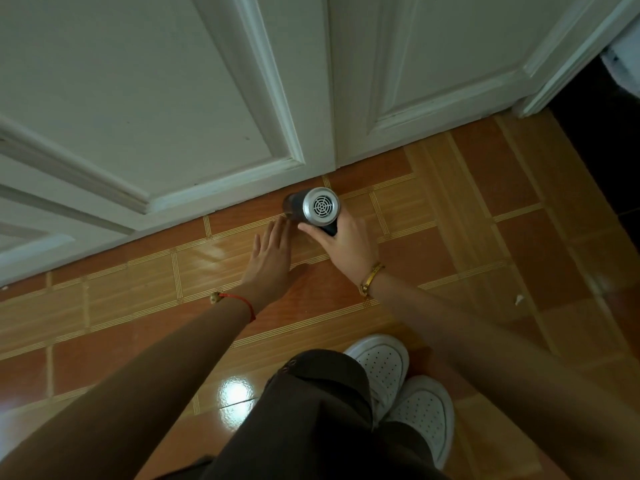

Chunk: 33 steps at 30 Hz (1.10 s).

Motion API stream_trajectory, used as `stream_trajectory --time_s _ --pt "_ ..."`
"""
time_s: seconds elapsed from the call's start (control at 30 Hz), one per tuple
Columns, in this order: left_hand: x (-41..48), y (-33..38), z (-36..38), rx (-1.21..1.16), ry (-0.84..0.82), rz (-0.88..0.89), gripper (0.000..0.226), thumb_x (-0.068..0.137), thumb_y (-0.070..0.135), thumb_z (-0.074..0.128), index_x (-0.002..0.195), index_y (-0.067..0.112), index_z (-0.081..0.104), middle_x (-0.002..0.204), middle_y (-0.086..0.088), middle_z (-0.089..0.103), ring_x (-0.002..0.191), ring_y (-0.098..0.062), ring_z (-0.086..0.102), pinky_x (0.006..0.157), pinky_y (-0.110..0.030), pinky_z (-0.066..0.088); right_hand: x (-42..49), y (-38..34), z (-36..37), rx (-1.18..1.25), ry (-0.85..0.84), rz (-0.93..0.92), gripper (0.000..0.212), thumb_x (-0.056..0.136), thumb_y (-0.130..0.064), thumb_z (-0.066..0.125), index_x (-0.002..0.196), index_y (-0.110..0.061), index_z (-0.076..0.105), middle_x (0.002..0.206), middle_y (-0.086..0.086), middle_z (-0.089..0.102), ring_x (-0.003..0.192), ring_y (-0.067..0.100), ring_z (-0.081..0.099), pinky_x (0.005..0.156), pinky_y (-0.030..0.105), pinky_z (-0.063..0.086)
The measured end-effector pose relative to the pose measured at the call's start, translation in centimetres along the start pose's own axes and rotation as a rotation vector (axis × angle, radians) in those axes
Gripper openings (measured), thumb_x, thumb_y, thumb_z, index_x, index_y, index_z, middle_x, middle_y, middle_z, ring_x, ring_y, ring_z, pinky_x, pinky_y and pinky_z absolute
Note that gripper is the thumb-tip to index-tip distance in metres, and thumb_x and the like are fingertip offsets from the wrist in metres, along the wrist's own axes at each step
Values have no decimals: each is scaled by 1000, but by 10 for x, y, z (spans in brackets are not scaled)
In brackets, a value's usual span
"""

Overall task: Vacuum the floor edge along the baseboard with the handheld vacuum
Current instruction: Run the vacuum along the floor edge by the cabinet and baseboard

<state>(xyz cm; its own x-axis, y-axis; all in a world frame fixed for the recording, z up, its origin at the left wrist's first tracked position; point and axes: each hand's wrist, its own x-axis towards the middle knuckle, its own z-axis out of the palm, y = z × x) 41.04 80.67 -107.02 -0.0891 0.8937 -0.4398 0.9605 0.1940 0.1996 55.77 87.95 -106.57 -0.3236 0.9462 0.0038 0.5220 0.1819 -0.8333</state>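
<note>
We see a handheld vacuum (pixel 313 208) with a silver, round-grilled rear cap and dark body, its black handle inside our right fingers (pixel 310 231). Beyond our fingertips the panelled doors (pixel 138 98) are white. Under our left fingers (pixel 277 233) the floor (pixel 502 209) is glossy orange and terracotta tile crossed by pale striped bands. Our shoes (pixel 408 386) are white and dotted.

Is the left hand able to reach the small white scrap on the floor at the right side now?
Probably not easily. The left hand lies flat on the tiles near the handheld vacuum, and the right hand and its forearm lie between it and the white scrap far to the right.
</note>
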Motion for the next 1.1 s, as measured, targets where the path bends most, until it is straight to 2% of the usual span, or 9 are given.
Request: stream_trajectory --time_s 0.23,0.33,0.43,0.53,0.6,0.73,0.93,1.0,1.1 --pt "16 15 -6 10 12 79 91 96 51 49 157 12 -5 166 -9 -8 152 -30 -8 123 -51 3 13 30 -49 -76 143 122 63 77 -61 68 115 -12 60 96 -2 71 80 11 66 66 29 58" --pt "25 30 -6 10 15 141 90 96 50 50 157 14 -5 166 -9 -7 152 -30 -7 123 -53 4 19 42 -69 -76 238 177 62 76 -61 68 114 -13 60 98 -2 71 81 10 65 64 25 56" --pt "32 44 -6 30 5 197 91 95 52 49 157 16 -7 166 -7 -10 152 -29 -10 123 -53 3 28 47 -81 -45 216 171 61 77 -57 71 117 -12 60 105 -2 70 91 12 66 72 25 54" --pt "40 57 -5 65 -4 259 92 95 51 50 157 15 -9 166 -7 -12 152 -26 -12 123 -52 3 37 49 -94 4 142 129 56 78 -49 75 115 -9 62 99 -11 64 88 3 60 70 4 44" --pt "46 66 -4 75 -16 294 93 95 51 50 156 15 -12 165 -7 -13 152 -25 -15 124 -51 3 45 53 -103 44 171 121 54 77 -42 78 115 -6 63 98 -11 62 89 1 57 69 -4 38" --pt "57 84 -1 114 -38 346 96 95 53 50 155 17 -16 165 -5 -18 151 -23 -18 124 -48 -2 57 66 -125 13 272 175 60 78 -47 76 120 -8 61 110 0 70 95 8 62 69 1 40" --pt "74 116 -4 104 -61 419 97 95 52 53 155 19 -15 165 -2 -19 151 -24 -18 123 -51 1 59 75 -137 20 189 176 53 77 -42 78 116 -9 64 105 -3 69 92 -1 55 68 -6 34" --pt "82 126 -6 122 -64 432 98 94 53 54 156 17 -13 165 -4 -18 151 -24 -17 124 -50 1 61 80 -144 31 222 189 55 78 -44 77 118 -11 63 105 -5 69 95 1 58 68 -6 35" --pt "95 139 -10 130 -66 448 101 92 55 55 156 15 -12 165 -5 -17 151 -24 -17 124 -49 2 67 89 -157 -40 301 235 63 76 -55 73 122 -15 60 109 -2 71 97 9 65 67 5 40"
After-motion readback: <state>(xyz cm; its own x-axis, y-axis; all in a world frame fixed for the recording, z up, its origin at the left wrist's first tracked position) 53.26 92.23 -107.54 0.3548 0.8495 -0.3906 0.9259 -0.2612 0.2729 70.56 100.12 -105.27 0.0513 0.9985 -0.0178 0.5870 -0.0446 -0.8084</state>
